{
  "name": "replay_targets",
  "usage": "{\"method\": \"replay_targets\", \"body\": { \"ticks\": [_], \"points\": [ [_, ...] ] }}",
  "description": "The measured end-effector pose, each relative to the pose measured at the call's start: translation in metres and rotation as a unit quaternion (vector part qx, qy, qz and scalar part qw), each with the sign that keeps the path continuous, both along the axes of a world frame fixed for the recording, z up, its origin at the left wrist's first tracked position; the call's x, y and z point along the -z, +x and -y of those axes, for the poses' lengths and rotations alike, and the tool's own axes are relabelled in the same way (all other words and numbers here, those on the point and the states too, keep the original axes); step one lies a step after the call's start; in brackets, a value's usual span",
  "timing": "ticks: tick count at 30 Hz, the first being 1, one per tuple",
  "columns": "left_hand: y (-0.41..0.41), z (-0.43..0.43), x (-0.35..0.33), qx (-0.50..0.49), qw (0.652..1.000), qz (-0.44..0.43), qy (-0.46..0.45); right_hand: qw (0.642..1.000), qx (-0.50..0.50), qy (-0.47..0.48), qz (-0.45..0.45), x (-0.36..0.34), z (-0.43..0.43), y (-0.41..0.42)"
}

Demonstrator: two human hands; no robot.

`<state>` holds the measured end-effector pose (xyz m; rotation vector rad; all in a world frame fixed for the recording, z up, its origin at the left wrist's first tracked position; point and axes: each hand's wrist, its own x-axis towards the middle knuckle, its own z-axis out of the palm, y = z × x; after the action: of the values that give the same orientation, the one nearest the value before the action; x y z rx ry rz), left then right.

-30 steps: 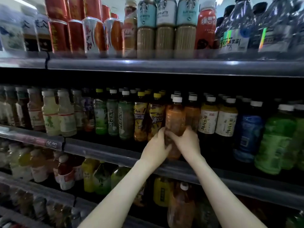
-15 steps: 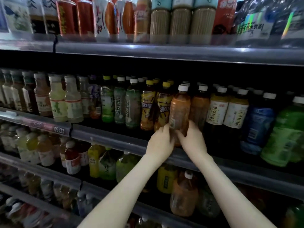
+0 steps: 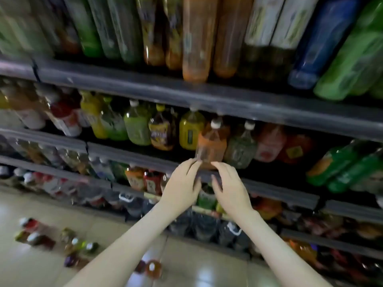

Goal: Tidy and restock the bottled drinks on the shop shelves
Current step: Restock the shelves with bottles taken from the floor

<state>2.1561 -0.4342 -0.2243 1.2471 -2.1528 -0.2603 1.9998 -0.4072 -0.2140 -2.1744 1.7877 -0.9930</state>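
1. Head view, change: half a second ago both hands gripped an orange bottle on the higher shelf; that upper bottle (image 3: pixel 194 48) now stands free at 12 o'clock, its base at the upper rail (image 3: pixel 124 88) and forward of its neighbours; the view has tipped downward.
2. The left hand (image 3: pixel 182 187) and right hand (image 3: pixel 230 187) have dropped one shelf; they lie side by side just below centre, a narrow gap between them; fingers fairly straight, neither curled round anything.
3. The orange bottle (image 3: pixel 211 146), white-capped, stands at centre on the next shelf down; the fingertips reach its base from 7 and 5 o'clock; blur hides whether they touch it.
4. Edges: its cap sits just under the upper rail; its base sits just behind the lower rail (image 3: pixel 279 193), which both hands cross; a yellow bottle (image 3: pixel 190 131) crowds it at 9 o'clock, a grey bottle (image 3: pixel 240 148) at 3 o'clock.
5. Room: the floor (image 3: pixel 31 204) shows at 7 o'clock, with loose bottles (image 3: pixel 35 237) on it, well apart from the hands.
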Motion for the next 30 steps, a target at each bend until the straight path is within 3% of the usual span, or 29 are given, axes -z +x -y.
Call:
{"method": "replay_targets", "body": {
  "ticks": [4, 8, 13, 17, 22, 25, 28, 30],
  "points": [
    [0.002, -0.048, 0.113, -0.003, 0.981, 0.053, 0.186, 0.978, 0.06, 0.196, 0.027, 0.119, -0.049, -0.028],
    [0.006, -0.111, 0.248, -0.033, 0.925, 0.103, 0.364, 0.909, 0.135, 0.39, 0.061, 0.262, -0.119, -0.05],
    [-0.017, -0.186, 0.413, -0.014, 0.877, 0.093, 0.471, 0.821, 0.258, 0.505, 0.062, 0.439, -0.223, -0.086],
    [-0.059, -0.227, 0.529, 0.026, 0.85, 0.097, 0.517, 0.768, 0.306, 0.563, 0.013, 0.553, -0.271, -0.119],
    [-0.107, -0.249, 0.652, 0.078, 0.832, 0.096, 0.54, 0.776, 0.272, 0.566, 0.052, 0.677, -0.275, -0.166],
    [-0.125, -0.246, 0.696, 0.101, 0.832, 0.093, 0.537, 0.803, 0.269, 0.531, 0.026, 0.73, -0.269, -0.181],
    [-0.132, -0.238, 0.703, 0.114, 0.839, 0.084, 0.526, 0.825, 0.255, 0.499, -0.067, 0.738, -0.267, -0.176],
    [-0.13, -0.234, 0.684, 0.123, 0.834, 0.084, 0.532, 0.841, 0.242, 0.478, -0.072, 0.709, -0.266, -0.165]
  ]
}}
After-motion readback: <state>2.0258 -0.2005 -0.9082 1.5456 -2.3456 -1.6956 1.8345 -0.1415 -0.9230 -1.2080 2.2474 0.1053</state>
